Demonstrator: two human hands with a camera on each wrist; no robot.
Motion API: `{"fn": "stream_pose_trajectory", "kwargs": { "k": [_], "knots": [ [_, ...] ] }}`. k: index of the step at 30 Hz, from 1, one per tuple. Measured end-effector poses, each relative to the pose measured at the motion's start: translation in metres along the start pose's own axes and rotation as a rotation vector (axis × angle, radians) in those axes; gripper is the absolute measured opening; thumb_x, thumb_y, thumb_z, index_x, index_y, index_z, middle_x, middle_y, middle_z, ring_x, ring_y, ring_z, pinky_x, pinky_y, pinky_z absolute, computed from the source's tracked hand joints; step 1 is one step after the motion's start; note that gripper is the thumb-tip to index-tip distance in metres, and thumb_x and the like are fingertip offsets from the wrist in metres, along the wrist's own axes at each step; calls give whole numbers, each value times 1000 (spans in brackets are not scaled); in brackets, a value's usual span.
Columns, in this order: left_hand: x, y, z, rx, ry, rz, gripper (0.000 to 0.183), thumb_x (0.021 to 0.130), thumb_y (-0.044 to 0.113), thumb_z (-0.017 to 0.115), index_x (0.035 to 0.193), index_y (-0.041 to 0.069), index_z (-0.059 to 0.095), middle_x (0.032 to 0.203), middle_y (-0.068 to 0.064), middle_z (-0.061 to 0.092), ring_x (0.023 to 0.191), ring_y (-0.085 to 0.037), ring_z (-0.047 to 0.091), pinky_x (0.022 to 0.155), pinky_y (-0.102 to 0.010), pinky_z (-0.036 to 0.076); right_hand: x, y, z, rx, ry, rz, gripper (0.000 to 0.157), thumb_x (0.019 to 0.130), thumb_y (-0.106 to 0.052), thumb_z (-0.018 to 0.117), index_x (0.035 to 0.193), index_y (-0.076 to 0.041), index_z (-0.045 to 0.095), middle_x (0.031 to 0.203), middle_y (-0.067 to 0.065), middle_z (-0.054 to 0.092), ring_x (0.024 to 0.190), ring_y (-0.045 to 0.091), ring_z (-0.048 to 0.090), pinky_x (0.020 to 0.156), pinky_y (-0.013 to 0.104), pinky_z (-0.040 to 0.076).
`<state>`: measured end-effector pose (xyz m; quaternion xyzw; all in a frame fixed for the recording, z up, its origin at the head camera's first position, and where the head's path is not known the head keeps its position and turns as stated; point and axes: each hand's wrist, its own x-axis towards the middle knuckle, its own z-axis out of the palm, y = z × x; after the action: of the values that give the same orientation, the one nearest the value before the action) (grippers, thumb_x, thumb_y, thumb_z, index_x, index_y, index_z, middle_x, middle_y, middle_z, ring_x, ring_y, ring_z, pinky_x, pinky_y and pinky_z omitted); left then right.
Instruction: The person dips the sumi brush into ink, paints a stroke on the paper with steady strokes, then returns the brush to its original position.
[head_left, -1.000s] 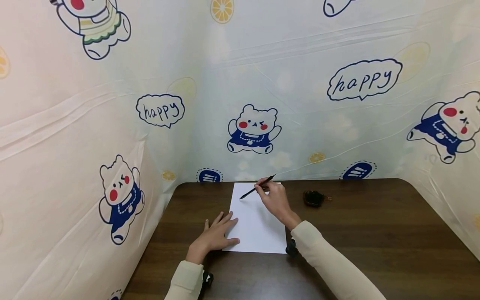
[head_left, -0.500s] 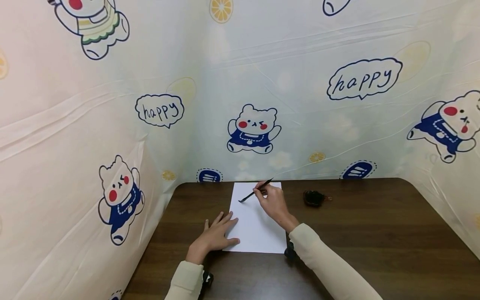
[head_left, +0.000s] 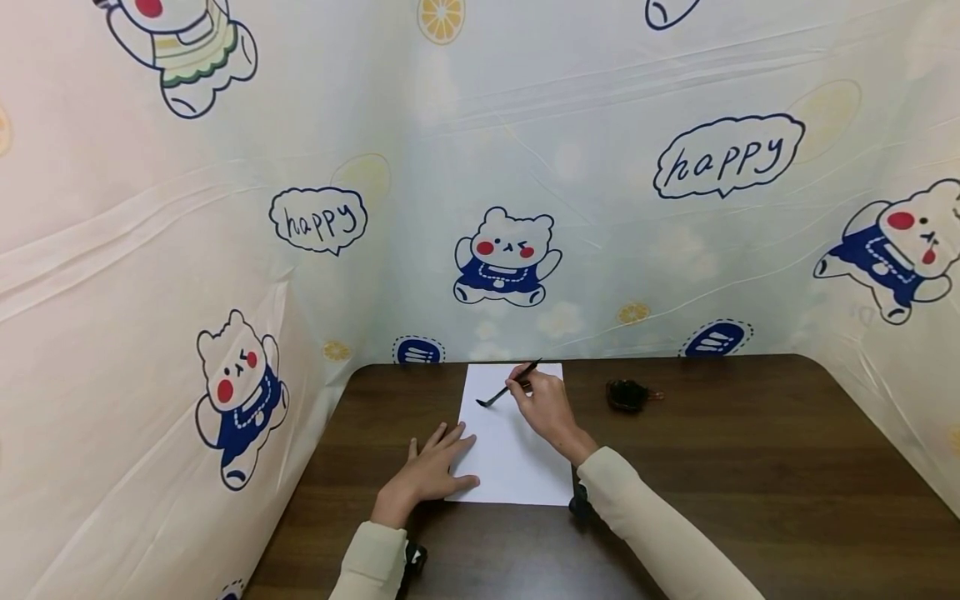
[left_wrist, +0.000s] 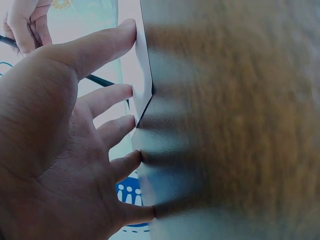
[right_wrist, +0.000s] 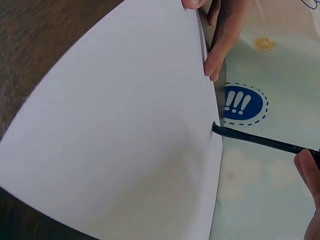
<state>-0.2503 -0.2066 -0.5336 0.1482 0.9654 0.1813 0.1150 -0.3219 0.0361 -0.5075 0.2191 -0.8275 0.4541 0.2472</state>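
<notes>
My right hand [head_left: 547, 408] pinches a slim black paintbrush [head_left: 498, 396] over the upper part of a white sheet of paper [head_left: 517, 471]. In the right wrist view the brush [right_wrist: 257, 139] slants in from the right, its dark tip bent against the sheet [right_wrist: 115, 105]. My left hand [head_left: 429, 471] lies with spread fingers at the lower left of the paper. The left wrist view shows the left hand [left_wrist: 65, 135] with thumb and forefinger tips on the sheet's edge and the outer fingers on the wood. I cannot make out any mark on the paper.
A small dark, glossy object [head_left: 628, 396] with a brownish end, perhaps an ink dish, sits right of the paper on the brown wooden table [head_left: 720, 475]. A printed cloth [head_left: 420, 275] hangs behind and at both sides of the table.
The brush tip has moved slightly down the paper, toward me, and now looks bent where it was straight. My right hand shifted a little with it. My left hand stays put.
</notes>
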Motion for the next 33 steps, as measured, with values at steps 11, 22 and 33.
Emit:
{"fn": "stream_pose_trajectory", "kwargs": {
  "k": [11, 22, 33],
  "knots": [
    [-2, 2, -2, -18, -2, 1, 76, 94, 49, 77, 159, 20, 52, 176, -11, 31, 165, -45, 17, 119, -87, 5, -1, 2, -7, -48, 1, 0, 4, 99, -9, 76, 98, -4, 75, 95, 10, 80, 87, 20, 80, 74, 33, 65],
    [-1, 1, -1, -21, -6, 3, 77, 94, 50, 76, 161, 21, 50, 177, -9, 29, 165, -43, 16, 119, -86, 5, -2, 6, -17, -65, 13, -16, 5, 99, -7, 75, 97, -3, 76, 93, 10, 80, 85, 21, 80, 74, 34, 65],
    [-2, 0, -1, -35, -6, 14, 78, 95, 49, 77, 161, 21, 49, 177, -9, 28, 165, -43, 16, 120, -86, 3, -4, 11, -32, -106, 31, -20, 4, 97, -7, 77, 97, -3, 76, 91, 10, 80, 83, 21, 80, 73, 36, 66]
  ]
}}
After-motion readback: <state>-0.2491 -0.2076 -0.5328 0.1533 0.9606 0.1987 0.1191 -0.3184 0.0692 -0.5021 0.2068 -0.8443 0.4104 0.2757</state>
